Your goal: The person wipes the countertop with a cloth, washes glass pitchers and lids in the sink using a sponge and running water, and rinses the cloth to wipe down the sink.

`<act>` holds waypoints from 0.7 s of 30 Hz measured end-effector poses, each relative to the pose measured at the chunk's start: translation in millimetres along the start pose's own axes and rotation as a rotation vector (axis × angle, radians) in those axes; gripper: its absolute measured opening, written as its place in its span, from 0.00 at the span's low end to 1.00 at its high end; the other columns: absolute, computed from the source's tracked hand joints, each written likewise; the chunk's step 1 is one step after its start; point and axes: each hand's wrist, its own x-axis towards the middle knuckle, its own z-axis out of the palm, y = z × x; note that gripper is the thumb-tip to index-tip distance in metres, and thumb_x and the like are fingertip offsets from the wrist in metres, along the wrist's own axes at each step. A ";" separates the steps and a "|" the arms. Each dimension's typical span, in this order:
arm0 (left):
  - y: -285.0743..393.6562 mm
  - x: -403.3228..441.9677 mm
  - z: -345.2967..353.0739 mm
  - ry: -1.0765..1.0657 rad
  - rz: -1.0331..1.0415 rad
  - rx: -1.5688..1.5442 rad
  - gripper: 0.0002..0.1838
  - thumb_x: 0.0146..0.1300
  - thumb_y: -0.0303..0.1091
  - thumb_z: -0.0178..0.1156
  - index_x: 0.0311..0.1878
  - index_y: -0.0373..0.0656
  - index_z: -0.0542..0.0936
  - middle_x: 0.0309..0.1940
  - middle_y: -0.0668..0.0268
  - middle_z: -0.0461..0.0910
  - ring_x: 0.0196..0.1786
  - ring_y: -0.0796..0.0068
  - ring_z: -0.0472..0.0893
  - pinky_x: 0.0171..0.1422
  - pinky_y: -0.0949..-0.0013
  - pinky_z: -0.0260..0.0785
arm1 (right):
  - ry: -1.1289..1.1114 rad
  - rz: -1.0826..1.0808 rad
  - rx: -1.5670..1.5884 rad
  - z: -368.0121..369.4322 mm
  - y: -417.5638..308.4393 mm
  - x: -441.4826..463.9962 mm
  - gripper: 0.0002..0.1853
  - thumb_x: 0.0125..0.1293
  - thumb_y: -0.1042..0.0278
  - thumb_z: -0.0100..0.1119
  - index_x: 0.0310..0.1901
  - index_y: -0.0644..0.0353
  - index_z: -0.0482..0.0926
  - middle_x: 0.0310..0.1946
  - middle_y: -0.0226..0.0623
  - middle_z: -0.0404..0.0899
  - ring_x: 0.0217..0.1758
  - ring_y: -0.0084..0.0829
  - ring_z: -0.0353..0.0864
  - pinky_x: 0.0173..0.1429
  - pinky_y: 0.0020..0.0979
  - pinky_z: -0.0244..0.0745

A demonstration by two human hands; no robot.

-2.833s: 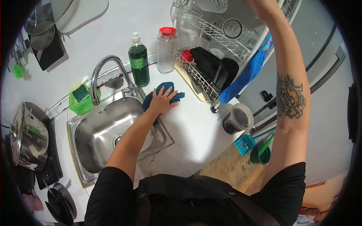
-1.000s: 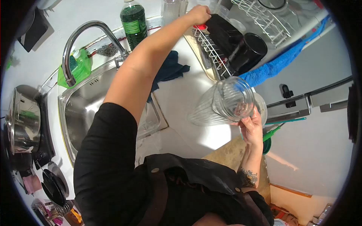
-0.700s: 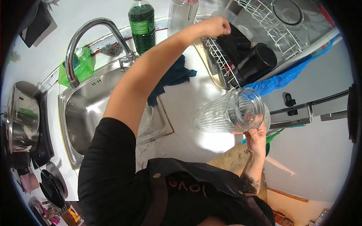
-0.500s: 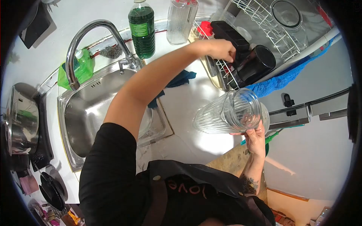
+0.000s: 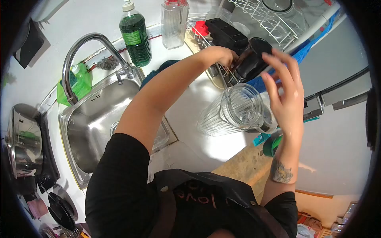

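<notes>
A ribbed glass jug [image 5: 222,115] stands on the white counter, its mouth toward me, with no hand on it. Just above and right of it, my right hand [image 5: 285,87] is open, fingers spread beside a black cylindrical container [image 5: 256,59] in the dish rack. My left hand [image 5: 224,56] reaches over the front of the wire rack [image 5: 202,41], its fingers bent down and mostly hidden between the rack wires and that container. A black boxy item [image 5: 226,35] and a red lid [image 5: 200,27] lie in the rack by my left hand.
A steel sink [image 5: 93,135] with a tall faucet [image 5: 95,36] is at left. Behind my left arm are a green soap bottle [image 5: 135,37], a red-lidded pitcher [image 5: 174,25] and a dark teal cloth [image 5: 149,77]. A blue towel [image 5: 305,49] hangs from the rack's right side.
My right hand has let go of the glass jug and risen to the black container. My left hand has gone lower into the rack, after passing over the black boxy item.
</notes>
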 end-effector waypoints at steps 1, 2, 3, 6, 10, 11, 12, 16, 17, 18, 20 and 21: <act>-7.4 8.4 1.0 -0.080 0.013 0.012 0.26 0.46 0.36 0.62 0.54 0.52 0.73 0.44 0.60 0.78 0.47 0.61 0.77 0.48 0.62 0.67 | -0.021 -0.052 -0.193 3.5 1.7 10.1 0.15 0.55 0.68 0.58 0.44 0.61 0.74 0.43 0.40 0.74 0.33 0.36 0.77 0.34 0.33 0.73; -15.0 20.4 6.9 -0.070 0.016 0.021 0.29 0.43 0.37 0.66 0.54 0.51 0.73 0.44 0.61 0.78 0.46 0.63 0.77 0.48 0.64 0.68 | -0.044 -0.102 -0.386 6.2 5.2 18.5 0.15 0.55 0.70 0.57 0.45 0.60 0.74 0.42 0.40 0.74 0.33 0.39 0.78 0.35 0.36 0.74; -11.9 17.2 4.2 -0.075 0.021 0.023 0.29 0.43 0.37 0.66 0.54 0.51 0.73 0.44 0.61 0.78 0.46 0.63 0.77 0.48 0.64 0.68 | -0.042 -0.094 -0.388 8.4 10.6 25.3 0.15 0.55 0.70 0.57 0.45 0.60 0.74 0.42 0.40 0.74 0.33 0.39 0.78 0.35 0.36 0.74; -22.9 20.5 11.0 0.014 0.093 -0.041 0.26 0.43 0.36 0.66 0.50 0.48 0.76 0.42 0.61 0.79 0.43 0.65 0.78 0.46 0.65 0.68 | -0.235 -0.195 -0.600 12.2 25.0 37.0 0.11 0.54 0.72 0.54 0.41 0.60 0.74 0.35 0.39 0.75 0.34 0.43 0.78 0.35 0.39 0.74; -71.6 100.6 45.9 -0.017 -0.036 -0.345 0.15 0.43 0.35 0.65 0.39 0.48 0.81 0.37 0.64 0.81 0.40 0.67 0.79 0.45 0.66 0.69 | -0.256 -0.238 -0.613 11.6 33.3 44.0 0.07 0.54 0.72 0.54 0.36 0.60 0.76 0.33 0.41 0.76 0.34 0.43 0.79 0.35 0.39 0.74; -92.2 130.8 61.3 0.015 -0.070 -0.516 0.12 0.44 0.35 0.65 0.35 0.48 0.83 0.36 0.65 0.81 0.39 0.67 0.80 0.44 0.66 0.69 | -0.256 -0.229 -0.618 10.9 32.3 43.8 0.07 0.54 0.72 0.54 0.36 0.60 0.76 0.33 0.41 0.76 0.34 0.43 0.79 0.35 0.39 0.74; -97.0 138.3 62.8 0.088 -0.154 -0.493 0.11 0.45 0.36 0.64 0.35 0.49 0.83 0.36 0.65 0.81 0.41 0.68 0.80 0.45 0.65 0.69 | -0.265 -0.224 -0.638 10.7 31.2 43.9 0.08 0.54 0.72 0.53 0.36 0.60 0.76 0.33 0.42 0.76 0.34 0.43 0.79 0.36 0.39 0.75; -22.6 54.2 18.7 0.185 -0.375 -0.366 0.12 0.48 0.37 0.61 0.37 0.49 0.83 0.38 0.67 0.81 0.44 0.67 0.80 0.47 0.64 0.69 | -0.299 -0.200 -0.702 10.6 25.8 46.1 0.08 0.54 0.73 0.52 0.37 0.61 0.76 0.34 0.43 0.76 0.35 0.43 0.79 0.37 0.39 0.76; -14.6 44.3 14.3 0.177 -0.454 -0.321 0.12 0.49 0.37 0.60 0.38 0.50 0.82 0.39 0.67 0.81 0.45 0.67 0.79 0.48 0.65 0.68 | -0.295 -0.204 -0.699 11.0 25.6 47.1 0.08 0.54 0.73 0.52 0.37 0.61 0.76 0.34 0.43 0.76 0.35 0.43 0.79 0.37 0.39 0.76; -11.9 40.3 14.1 0.182 -0.457 -0.319 0.12 0.49 0.37 0.60 0.38 0.50 0.82 0.39 0.67 0.81 0.45 0.67 0.79 0.48 0.65 0.68 | -0.314 -0.205 -0.729 11.3 25.6 48.3 0.09 0.54 0.73 0.51 0.37 0.61 0.76 0.34 0.44 0.76 0.35 0.43 0.80 0.37 0.38 0.76; -6.7 33.1 12.3 0.291 -0.435 -0.189 0.12 0.49 0.37 0.59 0.38 0.50 0.83 0.40 0.66 0.81 0.46 0.67 0.79 0.49 0.65 0.68 | -0.332 -0.209 -0.759 11.2 24.1 50.3 0.09 0.54 0.74 0.51 0.37 0.62 0.76 0.33 0.45 0.76 0.35 0.43 0.80 0.37 0.38 0.76; -4.2 31.3 11.4 0.290 -0.436 -0.189 0.12 0.49 0.37 0.59 0.38 0.50 0.83 0.40 0.66 0.81 0.46 0.67 0.79 0.49 0.65 0.68 | -0.340 -0.209 -0.761 10.6 22.6 50.3 0.09 0.54 0.74 0.50 0.37 0.62 0.75 0.34 0.45 0.76 0.35 0.43 0.80 0.37 0.38 0.76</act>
